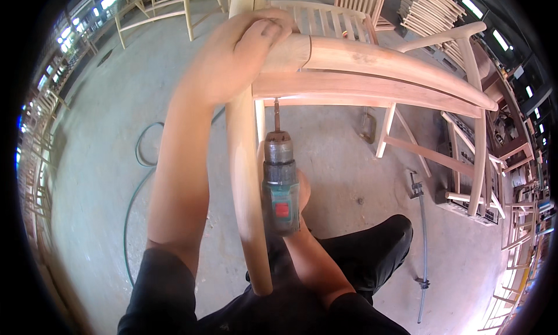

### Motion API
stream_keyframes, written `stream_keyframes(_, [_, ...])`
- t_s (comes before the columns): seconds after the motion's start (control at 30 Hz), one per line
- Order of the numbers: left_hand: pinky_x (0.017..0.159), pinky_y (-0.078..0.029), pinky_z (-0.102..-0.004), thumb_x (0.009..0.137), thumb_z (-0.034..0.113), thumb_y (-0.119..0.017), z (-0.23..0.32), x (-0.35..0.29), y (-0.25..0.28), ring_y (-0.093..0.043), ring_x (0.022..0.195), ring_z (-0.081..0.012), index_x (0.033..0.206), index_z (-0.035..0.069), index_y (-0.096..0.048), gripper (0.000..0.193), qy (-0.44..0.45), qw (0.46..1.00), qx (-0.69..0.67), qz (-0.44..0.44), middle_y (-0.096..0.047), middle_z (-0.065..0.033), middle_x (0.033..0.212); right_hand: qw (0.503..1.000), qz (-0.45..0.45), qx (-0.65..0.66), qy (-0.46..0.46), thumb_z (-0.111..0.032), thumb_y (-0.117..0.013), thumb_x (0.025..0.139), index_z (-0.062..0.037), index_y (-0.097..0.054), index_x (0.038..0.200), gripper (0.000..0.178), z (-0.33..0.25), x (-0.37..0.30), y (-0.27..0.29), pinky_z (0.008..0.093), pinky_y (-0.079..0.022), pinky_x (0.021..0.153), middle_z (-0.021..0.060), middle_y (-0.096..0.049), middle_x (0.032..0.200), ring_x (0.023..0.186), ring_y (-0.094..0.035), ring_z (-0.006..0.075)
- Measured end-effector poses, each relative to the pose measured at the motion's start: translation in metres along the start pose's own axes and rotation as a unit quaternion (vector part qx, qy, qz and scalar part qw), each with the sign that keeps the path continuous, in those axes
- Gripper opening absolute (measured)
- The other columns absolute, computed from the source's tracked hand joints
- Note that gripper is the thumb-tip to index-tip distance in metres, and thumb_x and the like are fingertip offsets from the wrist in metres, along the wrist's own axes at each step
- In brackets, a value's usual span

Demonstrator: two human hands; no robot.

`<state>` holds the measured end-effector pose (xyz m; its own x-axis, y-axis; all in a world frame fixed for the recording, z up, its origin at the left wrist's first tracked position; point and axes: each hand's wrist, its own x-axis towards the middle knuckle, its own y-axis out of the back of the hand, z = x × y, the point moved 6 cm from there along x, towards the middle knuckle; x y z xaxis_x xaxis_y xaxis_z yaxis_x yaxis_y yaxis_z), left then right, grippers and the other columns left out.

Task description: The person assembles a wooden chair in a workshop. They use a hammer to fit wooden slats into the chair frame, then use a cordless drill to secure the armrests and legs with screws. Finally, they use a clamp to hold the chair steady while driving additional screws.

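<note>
A wooden chair frame [366, 56] of pale, unpainted wood stands tilted in front of me. My left hand [250, 50] is closed over its upper corner, where the curved rail meets a round leg [247, 189]. My right hand [301, 189] holds a cordless drill [280, 178] with a dark chuck, a teal body and a red switch. The drill hides most of that hand and its fingers. The drill bit [277, 114] points away from me, its tip at the lower edge of the frame's rail. Whether the tip enters the wood I cannot tell.
A bar clamp [422, 236] lies on the concrete floor at the right. A metal C-clamp [367, 125] shows beneath the frame. A green hose [135, 201] winds over the floor at the left. Other wooden chairs [168, 12] and stacked slatted pieces [430, 12] stand at the back.
</note>
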<state>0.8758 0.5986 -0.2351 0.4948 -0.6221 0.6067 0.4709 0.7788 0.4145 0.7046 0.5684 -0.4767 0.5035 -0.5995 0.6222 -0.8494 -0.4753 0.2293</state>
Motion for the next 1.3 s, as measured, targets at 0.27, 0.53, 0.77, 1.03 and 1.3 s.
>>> stream_keyframes(0.27, [0.072, -0.048, -0.0329, 0.09, 0.024, -0.048, 0.013, -0.01, -0.009, -0.056, 0.072, -0.0219, 0.089, -0.005, -0.065, 0.034, -0.02, 0.993, -0.048, 0.106, -0.063, -0.0136, 0.078, 0.992, 0.037, 0.088, -0.087, -0.008, -0.076, 0.076, -0.0027, -0.062, 0.086, 0.018, 0.02, -0.013, -0.004, 0.0363, -0.05, 0.061, 0.011, -0.063, 0.075, 0.067, -0.063, 0.0284])
stream_keyframes(0.53, [0.06, -0.04, -0.0273, 0.089, 0.026, -0.05, 0.023, -0.019, -0.008, -0.047, 0.064, -0.0135, 0.087, -0.007, -0.064, 0.036, -0.015, 0.991, -0.096, 0.095, -0.054, -0.0069, 0.068, 0.992, 0.016, 0.129, 0.002, -0.014, -0.083, 0.067, -0.0013, -0.061, 0.086, 0.032, 0.006, -0.002, -0.002, 0.0375, -0.054, 0.065, 0.0129, -0.067, 0.078, 0.07, -0.067, 0.0313])
stream_keyframes(0.77, [0.072, -0.042, -0.0304, 0.097, 0.025, -0.051, 0.023, -0.024, -0.013, -0.055, 0.077, -0.0179, 0.097, -0.008, -0.061, 0.035, -0.007, 0.989, -0.122, 0.082, -0.059, -0.0108, 0.08, 0.993, -0.005, 0.116, 0.011, -0.02, -0.085, 0.068, 0.0002, -0.062, 0.088, 0.036, -0.006, 0.009, 0.007, 0.0381, -0.056, 0.067, 0.0159, -0.069, 0.084, 0.074, -0.069, 0.0323])
stream_keyframes(1.03, [0.091, -0.054, -0.0378, 0.105, 0.032, -0.045, 0.027, -0.038, -0.008, -0.07, 0.095, -0.0308, 0.119, -0.007, -0.055, 0.043, -0.058, 0.997, -0.059, 0.011, -0.069, -0.0218, 0.105, 0.991, -0.015, 0.132, 0.026, -0.019, -0.084, 0.068, 0.0028, -0.063, 0.091, 0.038, -0.013, 0.011, 0.007, 0.0389, -0.057, 0.07, 0.0192, -0.069, 0.088, 0.077, -0.069, 0.0346])
stream_keyframes(1.3, [0.058, -0.042, -0.0289, 0.091, 0.027, -0.061, 0.022, -0.035, -0.021, -0.055, 0.062, -0.0194, 0.086, -0.009, -0.065, 0.036, 0.0, 0.968, -0.206, 0.142, -0.062, -0.0135, 0.071, 0.944, -0.035, 0.226, -0.239, -0.015, -0.083, 0.068, 0.0022, -0.062, 0.09, 0.034, 0.022, -0.027, -0.002, 0.0392, -0.056, 0.069, 0.0178, -0.067, 0.084, 0.075, -0.068, 0.034])
